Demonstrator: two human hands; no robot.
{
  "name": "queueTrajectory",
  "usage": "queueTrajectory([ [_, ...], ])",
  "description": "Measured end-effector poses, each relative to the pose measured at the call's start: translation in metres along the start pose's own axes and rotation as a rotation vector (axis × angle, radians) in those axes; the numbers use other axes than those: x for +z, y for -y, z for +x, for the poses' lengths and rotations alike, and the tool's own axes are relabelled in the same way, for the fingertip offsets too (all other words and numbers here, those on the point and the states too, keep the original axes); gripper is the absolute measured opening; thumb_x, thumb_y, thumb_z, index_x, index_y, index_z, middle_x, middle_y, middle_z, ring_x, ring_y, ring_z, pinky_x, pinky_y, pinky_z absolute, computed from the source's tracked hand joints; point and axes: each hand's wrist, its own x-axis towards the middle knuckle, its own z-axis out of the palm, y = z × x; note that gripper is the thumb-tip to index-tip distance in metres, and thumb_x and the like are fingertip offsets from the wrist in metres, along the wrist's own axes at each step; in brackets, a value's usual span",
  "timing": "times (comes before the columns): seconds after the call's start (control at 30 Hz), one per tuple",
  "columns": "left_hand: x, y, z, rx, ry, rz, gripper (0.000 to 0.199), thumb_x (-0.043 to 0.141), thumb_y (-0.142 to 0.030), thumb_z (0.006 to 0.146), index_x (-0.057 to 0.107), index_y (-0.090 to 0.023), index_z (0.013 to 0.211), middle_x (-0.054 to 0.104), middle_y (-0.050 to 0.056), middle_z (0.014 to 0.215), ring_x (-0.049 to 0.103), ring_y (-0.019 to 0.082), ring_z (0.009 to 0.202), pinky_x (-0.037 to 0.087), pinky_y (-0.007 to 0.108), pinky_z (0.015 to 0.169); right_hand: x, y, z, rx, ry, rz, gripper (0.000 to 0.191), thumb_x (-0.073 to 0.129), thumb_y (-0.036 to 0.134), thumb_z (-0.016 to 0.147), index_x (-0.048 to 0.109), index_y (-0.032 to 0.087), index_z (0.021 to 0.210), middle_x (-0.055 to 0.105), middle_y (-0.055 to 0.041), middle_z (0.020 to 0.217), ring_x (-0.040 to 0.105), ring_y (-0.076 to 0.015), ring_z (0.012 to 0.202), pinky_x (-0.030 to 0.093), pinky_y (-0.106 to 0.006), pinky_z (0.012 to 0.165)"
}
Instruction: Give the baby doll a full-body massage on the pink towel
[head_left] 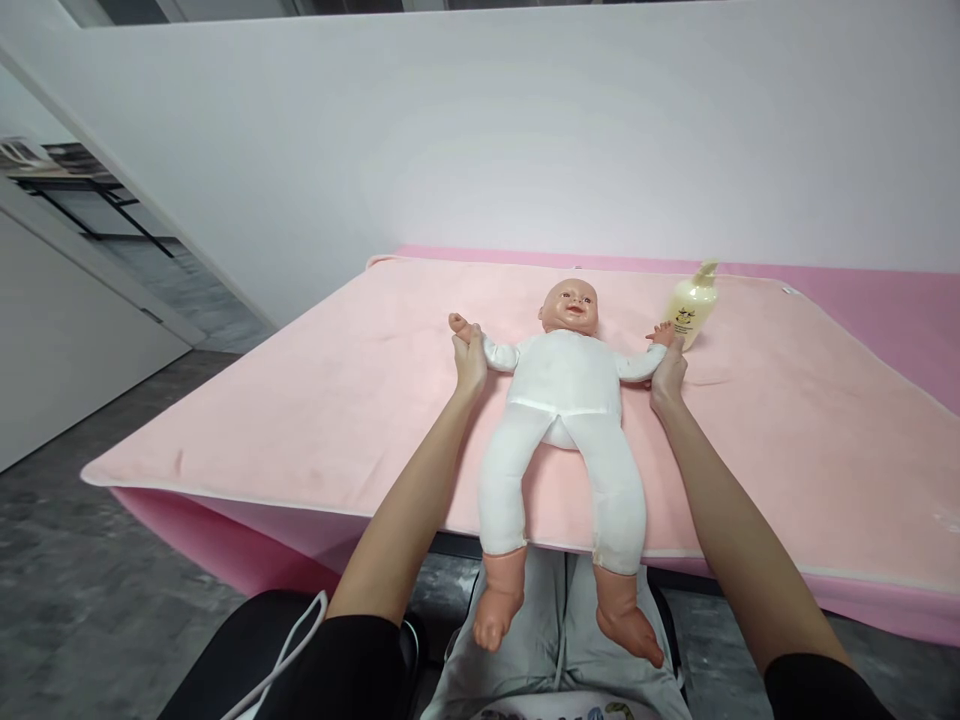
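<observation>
A baby doll [566,372] with a white cloth body lies on its back on the pink blanket, its arms spread and its lower legs hanging past the table's front edge. My left hand [470,362] is closed around the doll's wrist on the left side of the view. On the other side, my right hand [669,376] is closed around the doll's other wrist. A pale yellow pump bottle [691,305] stands just behind my right hand, partly covered by the doll's hand.
The pink blanket [300,400] covers the table, with a darker pink cloth [885,330] under it. A white wall [525,130] rises behind. Below are my legs, a black chair and a white cable [289,655] at the lower left.
</observation>
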Motion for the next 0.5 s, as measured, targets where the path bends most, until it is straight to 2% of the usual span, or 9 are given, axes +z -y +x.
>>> queueTrajectory([
  [0.13, 0.0005, -0.0017, -0.0014, -0.025, -0.003, -0.011, 0.032, 0.060, -0.048, 0.078, 0.045, -0.021, 0.083, 0.055, 0.004, 0.085, 0.058, 0.021, 0.093, 0.045, 0.031, 0.080, -0.0027, 0.0010, -0.0001, 0.066, -0.048, 0.004, 0.056, 0.043, 0.064, 0.076, 0.064, 0.014, 0.090, 0.064, -0.0052, 0.087, 0.059, -0.0152, 0.078, 0.046, -0.025, 0.059],
  [0.23, 0.0001, -0.0010, -0.0010, -0.018, 0.001, -0.004, 0.031, 0.058, -0.047, 0.080, 0.044, -0.020, 0.085, 0.055, 0.005, 0.087, 0.058, 0.021, 0.094, 0.045, 0.031, 0.081, -0.0032, 0.0028, -0.0007, 0.122, -0.052, 0.012, 0.058, 0.048, 0.066, 0.073, 0.064, 0.014, 0.091, 0.063, -0.0043, 0.083, 0.057, -0.0144, 0.072, 0.044, -0.023, 0.054],
  [0.37, -0.0007, 0.0017, 0.0008, -0.012, 0.009, 0.008, 0.030, 0.056, -0.046, 0.082, 0.043, -0.019, 0.083, 0.054, 0.006, 0.087, 0.057, 0.021, 0.093, 0.045, 0.030, 0.081, -0.0030, 0.0047, -0.0023, 0.120, -0.042, 0.009, 0.059, 0.048, 0.068, 0.072, 0.064, 0.014, 0.091, 0.062, -0.0033, 0.082, 0.056, -0.0132, 0.068, 0.041, -0.022, 0.050],
  [0.5, -0.0012, 0.0037, 0.0016, 0.000, -0.011, 0.032, 0.029, 0.056, -0.045, 0.082, 0.043, -0.020, 0.084, 0.054, 0.007, 0.091, 0.057, 0.022, 0.100, 0.044, 0.033, 0.088, -0.0025, 0.0055, -0.0039, 0.102, -0.044, 0.026, 0.060, 0.047, 0.068, 0.072, 0.063, 0.014, 0.091, 0.062, -0.0038, 0.085, 0.057, -0.0130, 0.070, 0.041, -0.021, 0.051],
])
